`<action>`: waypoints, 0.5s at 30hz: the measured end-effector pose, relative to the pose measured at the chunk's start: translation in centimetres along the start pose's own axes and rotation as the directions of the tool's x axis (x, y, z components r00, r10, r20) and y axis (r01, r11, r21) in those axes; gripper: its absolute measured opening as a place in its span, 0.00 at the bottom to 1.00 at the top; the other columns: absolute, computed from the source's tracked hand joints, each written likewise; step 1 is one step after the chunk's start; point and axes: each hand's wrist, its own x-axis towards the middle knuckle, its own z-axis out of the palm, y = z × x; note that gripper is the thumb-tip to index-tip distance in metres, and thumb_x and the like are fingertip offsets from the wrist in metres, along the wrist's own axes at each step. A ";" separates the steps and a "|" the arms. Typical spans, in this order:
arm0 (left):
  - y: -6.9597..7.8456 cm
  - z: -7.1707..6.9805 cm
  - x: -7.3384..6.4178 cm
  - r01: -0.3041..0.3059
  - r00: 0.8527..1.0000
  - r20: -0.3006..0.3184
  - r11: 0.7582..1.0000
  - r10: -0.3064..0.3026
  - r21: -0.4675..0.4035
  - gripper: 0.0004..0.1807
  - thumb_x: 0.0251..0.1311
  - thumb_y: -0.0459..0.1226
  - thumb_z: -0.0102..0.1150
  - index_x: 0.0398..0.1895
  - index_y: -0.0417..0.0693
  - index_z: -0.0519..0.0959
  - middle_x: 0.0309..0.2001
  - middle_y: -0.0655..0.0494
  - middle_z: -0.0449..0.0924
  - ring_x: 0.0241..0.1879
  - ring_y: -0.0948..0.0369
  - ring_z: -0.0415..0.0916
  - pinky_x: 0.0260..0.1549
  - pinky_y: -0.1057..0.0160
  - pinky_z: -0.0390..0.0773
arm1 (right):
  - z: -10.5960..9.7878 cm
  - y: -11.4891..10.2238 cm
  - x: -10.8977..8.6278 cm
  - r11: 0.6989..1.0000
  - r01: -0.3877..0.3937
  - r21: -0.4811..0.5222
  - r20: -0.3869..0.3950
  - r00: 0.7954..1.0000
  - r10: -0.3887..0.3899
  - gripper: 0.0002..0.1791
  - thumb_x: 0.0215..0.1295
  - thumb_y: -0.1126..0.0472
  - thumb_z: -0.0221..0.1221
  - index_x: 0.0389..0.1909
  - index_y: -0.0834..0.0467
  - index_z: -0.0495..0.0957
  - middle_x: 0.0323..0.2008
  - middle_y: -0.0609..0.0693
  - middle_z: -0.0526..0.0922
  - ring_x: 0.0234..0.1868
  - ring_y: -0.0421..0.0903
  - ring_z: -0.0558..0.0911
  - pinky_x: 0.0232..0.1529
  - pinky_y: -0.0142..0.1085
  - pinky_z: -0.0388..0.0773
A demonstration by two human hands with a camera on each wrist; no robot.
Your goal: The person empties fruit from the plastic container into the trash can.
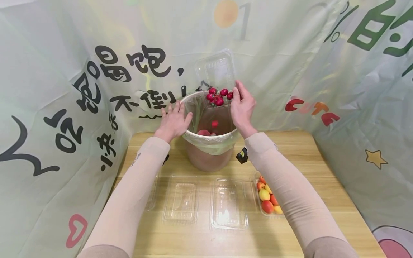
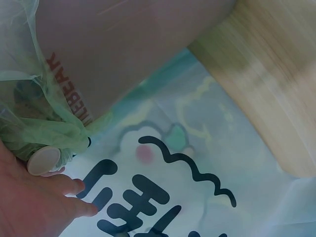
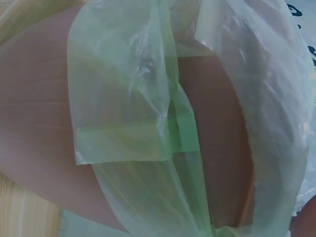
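My right hand (image 1: 242, 105) grips the side of a clear plastic clamshell box (image 1: 222, 62), tilted over a pinkish-brown bin (image 1: 209, 157). Several small red fruits, like cherry tomatoes (image 1: 219, 101), sit at the box's lower end. Below them, a blurred red fruit (image 1: 214, 123) shows inside the bin, and a larger pinkish-red fruit (image 1: 204, 133) lies deeper. A pale green bag (image 3: 123, 98) lines the bin and folds over its rim. At the rim's left side rests my left hand (image 1: 175, 120), fingers spread and extended; its fingers (image 2: 74, 197) show beside the bag in the left wrist view.
Two clear plastic boxes stand in front of the bin: one at centre left (image 1: 180, 202), another at centre (image 1: 227, 204). A box of red and yellow fruits (image 1: 269, 197) lies partly behind my right forearm. Printed cloth (image 1: 277, 71) walls the wooden table (image 1: 200, 240).
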 end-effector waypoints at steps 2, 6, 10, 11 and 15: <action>0.0 0.0 0.1 -0.001 1.000 -0.001 1.000 0.001 0.001 0.43 0.80 0.59 0.23 0.86 0.38 0.45 0.86 0.37 0.42 0.84 0.33 0.41 0.79 0.28 0.36 | 0.0 0.0 0.0 1.000 -0.004 0.009 0.001 1.000 0.004 0.19 0.80 0.62 0.57 0.67 0.56 0.81 0.66 0.53 0.83 0.66 0.45 0.83 0.69 0.30 0.76; 0.0 0.0 0.0 0.000 1.000 -0.003 1.000 0.000 -0.001 0.43 0.80 0.59 0.23 0.86 0.39 0.46 0.86 0.38 0.42 0.84 0.33 0.41 0.80 0.28 0.37 | 0.0 0.1 0.0 1.000 -0.008 0.022 0.002 1.000 0.008 0.19 0.79 0.62 0.57 0.67 0.56 0.81 0.66 0.52 0.83 0.66 0.44 0.83 0.68 0.30 0.77; 0.0 0.0 0.0 -0.001 1.000 -0.003 1.000 0.001 0.000 0.43 0.80 0.59 0.23 0.86 0.39 0.46 0.86 0.38 0.42 0.84 0.33 0.41 0.80 0.28 0.37 | 0.1 0.2 0.0 1.000 0.005 0.025 -0.005 1.000 -0.005 0.19 0.79 0.62 0.57 0.67 0.57 0.82 0.66 0.53 0.84 0.66 0.44 0.83 0.68 0.30 0.77; 0.0 0.0 0.0 -0.002 1.000 -0.002 1.000 0.002 0.000 0.43 0.80 0.59 0.23 0.86 0.39 0.46 0.86 0.38 0.42 0.84 0.33 0.41 0.80 0.28 0.37 | 0.1 0.1 0.0 1.000 0.004 0.027 -0.006 1.000 -0.004 0.19 0.79 0.62 0.57 0.67 0.57 0.82 0.66 0.53 0.84 0.66 0.44 0.83 0.68 0.30 0.77; 0.0 0.0 0.0 -0.004 1.000 -0.004 1.000 0.004 0.001 0.43 0.80 0.59 0.23 0.86 0.39 0.46 0.86 0.38 0.42 0.83 0.33 0.41 0.79 0.28 0.37 | 0.1 0.1 -0.1 1.000 0.006 0.025 -0.007 1.000 -0.006 0.19 0.80 0.62 0.57 0.67 0.56 0.82 0.66 0.53 0.84 0.65 0.45 0.84 0.68 0.31 0.77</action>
